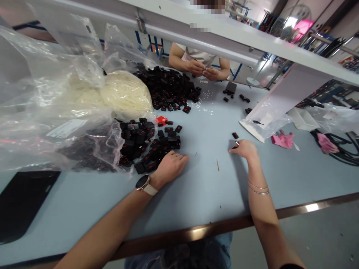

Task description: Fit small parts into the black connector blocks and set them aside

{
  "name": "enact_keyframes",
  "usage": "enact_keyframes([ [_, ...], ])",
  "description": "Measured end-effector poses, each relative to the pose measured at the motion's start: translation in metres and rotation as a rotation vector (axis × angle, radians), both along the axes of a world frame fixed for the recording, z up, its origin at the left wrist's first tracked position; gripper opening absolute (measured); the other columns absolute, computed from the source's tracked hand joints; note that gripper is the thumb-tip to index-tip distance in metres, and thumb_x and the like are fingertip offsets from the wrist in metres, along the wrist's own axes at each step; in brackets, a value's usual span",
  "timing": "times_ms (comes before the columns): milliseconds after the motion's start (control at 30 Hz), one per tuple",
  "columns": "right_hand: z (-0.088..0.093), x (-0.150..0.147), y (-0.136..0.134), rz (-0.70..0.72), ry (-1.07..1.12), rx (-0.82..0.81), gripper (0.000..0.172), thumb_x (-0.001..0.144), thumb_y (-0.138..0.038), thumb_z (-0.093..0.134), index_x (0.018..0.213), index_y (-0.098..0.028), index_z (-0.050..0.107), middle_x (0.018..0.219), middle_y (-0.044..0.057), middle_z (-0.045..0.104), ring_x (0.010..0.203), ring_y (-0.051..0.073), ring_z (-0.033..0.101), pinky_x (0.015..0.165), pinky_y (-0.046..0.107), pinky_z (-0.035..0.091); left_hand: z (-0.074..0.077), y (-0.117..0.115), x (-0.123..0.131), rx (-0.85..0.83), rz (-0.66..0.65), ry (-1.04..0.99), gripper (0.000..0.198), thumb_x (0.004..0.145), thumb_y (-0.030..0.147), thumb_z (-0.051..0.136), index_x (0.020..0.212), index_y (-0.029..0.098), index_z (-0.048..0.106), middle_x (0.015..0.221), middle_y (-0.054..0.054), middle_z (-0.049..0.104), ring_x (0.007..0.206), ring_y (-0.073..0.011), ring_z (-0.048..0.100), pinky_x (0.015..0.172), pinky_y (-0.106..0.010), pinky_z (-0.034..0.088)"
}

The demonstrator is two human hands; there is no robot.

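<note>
My left hand (170, 167) rests knuckles-up on the pale blue table (196, 186), fingers curled, right beside a pile of small black parts with red marks (151, 144). A watch sits on that wrist. My right hand (244, 148) lies further right with fingers pinched on a small black part and something thin and metallic at its fingertips. One loose black part (235, 135) lies just beyond it.
A large clear plastic bag (56, 112) with black parts and a white mass covers the left. A second black pile (171, 87) lies further back. Another person's hands (203, 70) work across the table. Pink gloves (282, 140), cables and a dark pad (22, 201) lie around.
</note>
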State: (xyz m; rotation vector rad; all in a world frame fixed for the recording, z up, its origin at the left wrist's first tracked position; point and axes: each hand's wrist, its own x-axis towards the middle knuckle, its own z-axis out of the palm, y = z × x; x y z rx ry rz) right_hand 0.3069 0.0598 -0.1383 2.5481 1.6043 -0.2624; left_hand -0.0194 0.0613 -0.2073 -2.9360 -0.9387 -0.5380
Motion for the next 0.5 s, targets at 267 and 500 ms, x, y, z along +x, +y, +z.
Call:
enact_keyframes([
  [267,-0.014,-0.048,0.006,0.406,0.514,0.108,0.016,0.062,-0.020,0.061,0.078,-0.018,0.065,0.074,-0.001,0.065,0.067,0.013,0.057,0.063,0.023,0.040,-0.003,-0.001,0.002,0.018,-0.003,-0.085,0.024,0.095,0.022,0.039,0.109,0.014,0.058,0.083,-0.007,0.067,0.072,-0.0186,0.062,0.071,-0.033,0.047],
  [500,-0.052,-0.115,0.003,0.538,1.320,0.053,0.031,0.067,-0.022,0.061,0.098,-0.016,0.061,0.085,0.001,0.064,0.074,0.012,0.057,0.072,0.025,0.046,0.002,-0.004,0.002,-0.034,0.011,-0.229,0.026,0.093,0.029,0.048,0.114,0.015,0.055,0.097,-0.010,0.065,0.085,-0.0209,0.062,0.076,-0.033,0.052],
])
